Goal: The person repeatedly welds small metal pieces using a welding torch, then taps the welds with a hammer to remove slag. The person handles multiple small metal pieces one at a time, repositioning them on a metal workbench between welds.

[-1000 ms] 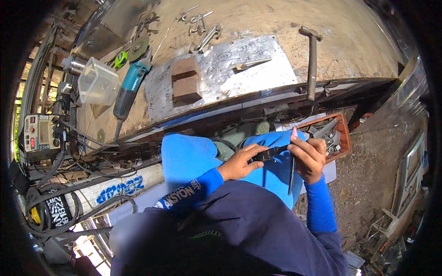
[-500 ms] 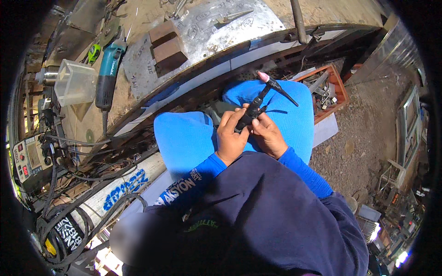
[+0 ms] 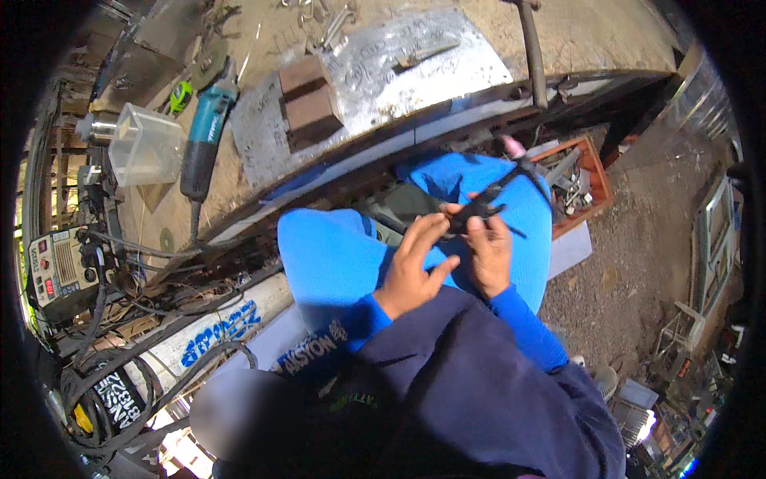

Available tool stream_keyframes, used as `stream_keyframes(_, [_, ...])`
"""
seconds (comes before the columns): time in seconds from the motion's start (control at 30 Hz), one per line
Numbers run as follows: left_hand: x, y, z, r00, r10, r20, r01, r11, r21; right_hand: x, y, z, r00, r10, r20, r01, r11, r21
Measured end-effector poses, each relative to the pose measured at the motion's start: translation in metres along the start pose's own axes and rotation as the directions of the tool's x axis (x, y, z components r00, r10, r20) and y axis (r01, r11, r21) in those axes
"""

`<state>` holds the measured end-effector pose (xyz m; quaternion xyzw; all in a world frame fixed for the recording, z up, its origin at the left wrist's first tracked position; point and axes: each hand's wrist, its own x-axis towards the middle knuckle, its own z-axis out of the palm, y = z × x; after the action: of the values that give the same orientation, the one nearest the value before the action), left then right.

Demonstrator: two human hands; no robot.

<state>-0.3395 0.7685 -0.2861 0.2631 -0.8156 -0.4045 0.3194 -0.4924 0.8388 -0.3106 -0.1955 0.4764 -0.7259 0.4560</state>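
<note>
A black TIG welding torch [image 3: 496, 188] with a pink ceramic cup [image 3: 513, 147] is above my blue-clad lap, its cup end pointing away and to the right. Around its handle my right hand [image 3: 490, 254] is closed, thumb on the near side. The torch is slightly smeared by motion. My left hand [image 3: 415, 270] is just left of the handle, its fingers stretched out and thumb apart, with nothing in it. Whether its fingertips brush the handle I cannot tell.
Ahead, the workbench [image 3: 606, 40] carries a metal plate [image 3: 383, 84], brown blocks [image 3: 311, 100], a teal angle grinder [image 3: 209, 132] and a clear plastic container [image 3: 148, 144]. A welding machine [image 3: 64, 267], cables and a white cylinder [image 3: 211, 335] are left. An orange crate [image 3: 600, 180] stands right.
My left hand has come off the torch handle and opened. My right hand has moved slightly right with the torch. The view has shifted a little, moving the bench things rightward and down.
</note>
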Motion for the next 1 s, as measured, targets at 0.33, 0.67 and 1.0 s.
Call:
stream_keyframes(0.33, [-0.027, -0.102, 0.027, 0.88, -0.424, 0.216, 0.403, 0.905, 0.135, 0.07, -0.172, 0.001, 0.741, -0.63, -0.231, 0.544, 0.765, -0.344])
stream_keyframes(0.67, [0.017, -0.194, 0.052, 0.688, -0.335, 0.644, 0.33, 0.935, 0.134, 0.048, -0.321, -0.01, 0.613, -0.787, 0.074, 0.713, 0.591, 0.377])
stream_keyframes(1.0, [-0.092, -0.162, -0.228, 0.957, -0.25, 0.145, 0.089, 0.732, 0.676, 0.031, -0.144, -0.008, 0.904, -0.345, -0.253, 0.234, 0.894, -0.383])
